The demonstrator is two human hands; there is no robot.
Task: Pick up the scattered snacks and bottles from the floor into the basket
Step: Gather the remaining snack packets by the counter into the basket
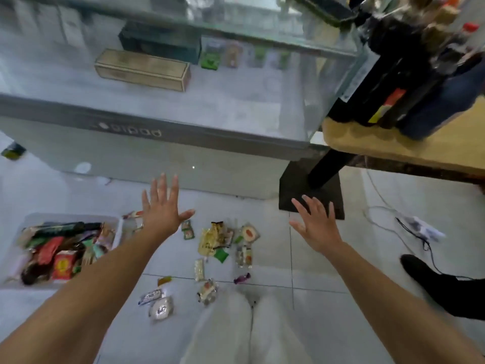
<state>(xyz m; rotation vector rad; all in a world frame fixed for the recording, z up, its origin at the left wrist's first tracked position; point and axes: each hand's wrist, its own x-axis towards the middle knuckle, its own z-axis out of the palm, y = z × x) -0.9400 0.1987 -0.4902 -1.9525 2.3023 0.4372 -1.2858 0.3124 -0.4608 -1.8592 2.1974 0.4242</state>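
Several small snack packets lie scattered on the white tiled floor in front of me, among them a yellow packet (210, 239), a round-printed packet (248, 233) and a silvery packet (160, 308). A translucent basket (118, 225) at the left holds several snacks and a dark bottle (63, 228). My left hand (163, 206) is stretched out above the floor with fingers straight and spread, holding nothing. My right hand (315, 222) is also spread flat and empty, above the floor to the right of the snacks.
A glass display counter (157, 132) stands straight ahead. At the right, a wooden table (393, 145) on a black post with a square base (309, 190) carries dark bottles. White and black cables (420, 232) lie on the floor at the right near a black shoe (420, 269).
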